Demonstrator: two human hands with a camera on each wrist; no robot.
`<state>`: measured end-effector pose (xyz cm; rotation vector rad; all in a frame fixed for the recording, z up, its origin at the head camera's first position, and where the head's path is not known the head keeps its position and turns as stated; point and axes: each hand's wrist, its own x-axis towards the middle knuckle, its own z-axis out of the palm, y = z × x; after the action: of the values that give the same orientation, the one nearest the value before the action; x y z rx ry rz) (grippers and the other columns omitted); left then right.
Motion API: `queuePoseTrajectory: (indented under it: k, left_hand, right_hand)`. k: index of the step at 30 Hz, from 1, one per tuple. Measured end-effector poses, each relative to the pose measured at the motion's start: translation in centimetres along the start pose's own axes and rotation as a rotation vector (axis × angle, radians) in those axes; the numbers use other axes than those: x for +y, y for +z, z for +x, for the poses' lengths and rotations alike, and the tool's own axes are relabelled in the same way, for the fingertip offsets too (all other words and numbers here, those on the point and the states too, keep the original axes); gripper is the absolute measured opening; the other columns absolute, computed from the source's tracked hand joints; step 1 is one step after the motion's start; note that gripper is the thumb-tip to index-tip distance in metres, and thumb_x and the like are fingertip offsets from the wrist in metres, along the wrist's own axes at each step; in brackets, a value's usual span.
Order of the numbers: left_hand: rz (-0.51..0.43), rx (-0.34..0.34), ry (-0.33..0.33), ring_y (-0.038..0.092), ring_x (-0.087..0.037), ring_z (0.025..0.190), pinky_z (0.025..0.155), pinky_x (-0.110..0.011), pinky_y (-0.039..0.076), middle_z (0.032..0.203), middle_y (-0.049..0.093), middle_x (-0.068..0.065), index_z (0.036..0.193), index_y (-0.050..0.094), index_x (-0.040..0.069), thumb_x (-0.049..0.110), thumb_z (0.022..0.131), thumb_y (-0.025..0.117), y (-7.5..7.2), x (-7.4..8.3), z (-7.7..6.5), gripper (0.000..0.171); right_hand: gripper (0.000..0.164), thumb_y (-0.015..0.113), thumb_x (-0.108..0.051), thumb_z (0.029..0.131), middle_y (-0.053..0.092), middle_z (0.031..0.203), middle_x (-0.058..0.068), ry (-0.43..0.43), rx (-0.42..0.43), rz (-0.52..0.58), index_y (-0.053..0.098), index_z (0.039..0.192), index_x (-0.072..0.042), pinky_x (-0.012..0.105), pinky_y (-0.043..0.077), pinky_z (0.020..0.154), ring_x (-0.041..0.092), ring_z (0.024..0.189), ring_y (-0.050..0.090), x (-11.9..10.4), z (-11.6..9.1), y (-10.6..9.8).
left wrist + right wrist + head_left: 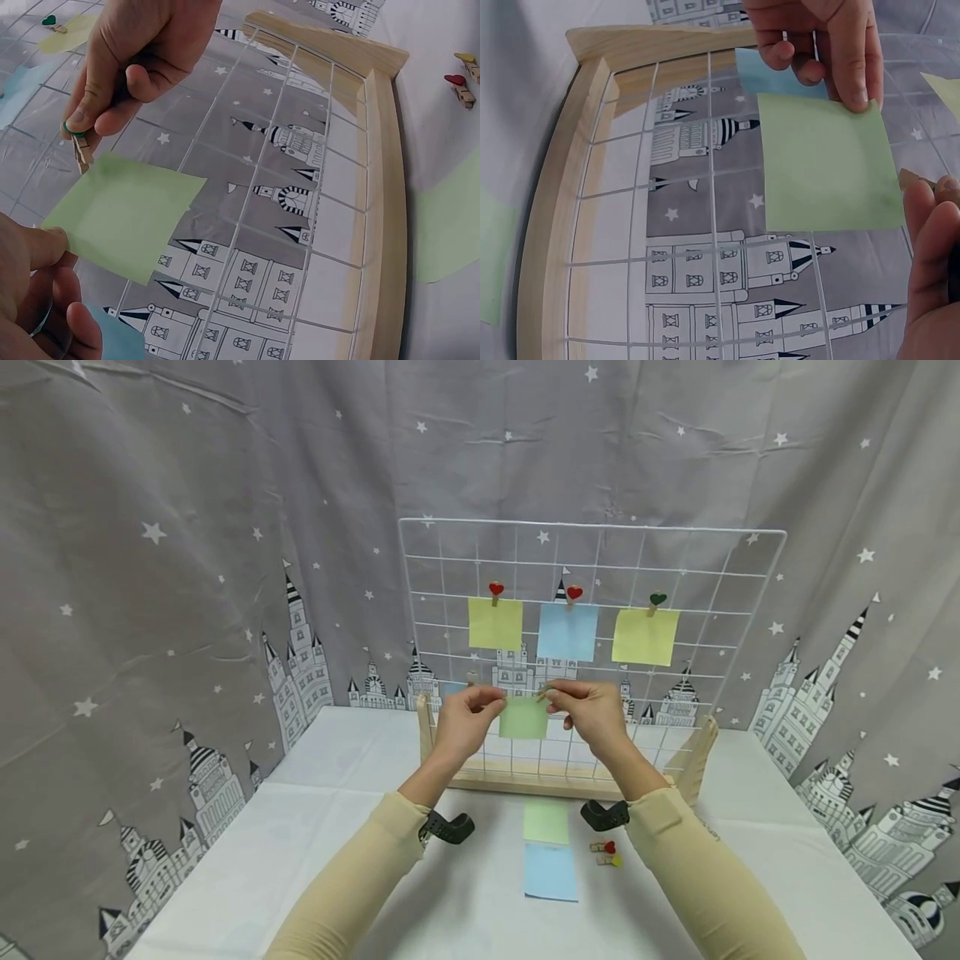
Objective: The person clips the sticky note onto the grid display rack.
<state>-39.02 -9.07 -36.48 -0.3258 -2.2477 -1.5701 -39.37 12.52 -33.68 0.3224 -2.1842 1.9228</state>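
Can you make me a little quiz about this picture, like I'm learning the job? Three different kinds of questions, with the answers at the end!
1. Pick one. The right grip pinches:
A) a square blue paper note
B) a small wooden clothespin with a green top
C) a wooden clothespin with a yellow top

2. True or false: the left grip holds a corner of a square yellow paper note.

3. What colour is the heart-shaped clip top at the upper edge of the square light-blue paper note in the upper row of the white wire grid?

Key:
1. B
2. False; it is a square pale-green paper note.
3. Red
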Motion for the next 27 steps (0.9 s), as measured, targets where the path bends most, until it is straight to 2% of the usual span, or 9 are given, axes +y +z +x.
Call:
queuePoseTrajectory:
  k: [10,18,22,27]
  left_hand:
    - [-0.010,0.000,-0.030,0.070,-0.018,0.093,0.079,-0.032,0.056,0.102,0.077,-0.001,0.106,0.079,0.019,0.023,0.097,0.073,0.1,0.2,0.4,0.012]
    - [-0.033,-0.006,-0.020,0.071,-0.019,0.092,0.078,-0.032,0.057,0.102,0.078,-0.004,0.106,0.080,0.016,0.021,0.097,0.073,0.0,0.4,0.7,0.012]
    - [-0.025,0.005,-0.012,0.072,-0.019,0.094,0.080,-0.033,0.059,0.102,0.078,-0.004,0.105,0.080,0.015,0.020,0.097,0.074,0.0,0.5,0.8,0.012]
    - [-0.027,0.019,-0.005,0.073,-0.019,0.094,0.080,-0.031,0.059,0.102,0.079,-0.006,0.105,0.080,0.013,0.017,0.096,0.074,0.2,0.5,0.9,0.012]
  right_hand:
    - [0.025,0.077,-0.012,0.094,0.080,0.096,0.010,0.004,0.042,0.001,0.077,0.115,0.000,0.019,0.048,0.048,0.005,0.067,0.071,0.0,0.3,0.7]
    - [0.022,0.076,-0.010,0.094,0.078,0.100,0.020,-0.046,0.045,-0.042,0.078,0.113,0.001,0.019,0.047,0.046,0.007,0.066,0.071,-0.3,0.2,1.3]
    - [0.020,0.077,-0.011,0.093,0.079,0.098,0.019,-0.051,0.070,-0.066,0.079,0.111,-0.002,0.019,0.047,0.046,0.009,0.066,0.071,-0.3,0.2,1.6]
    - [0.018,0.078,-0.012,0.092,0.080,0.096,0.016,-0.072,0.114,-0.107,0.081,0.109,-0.005,0.020,0.047,0.046,0.018,0.069,0.074,-0.3,0.1,2.2]
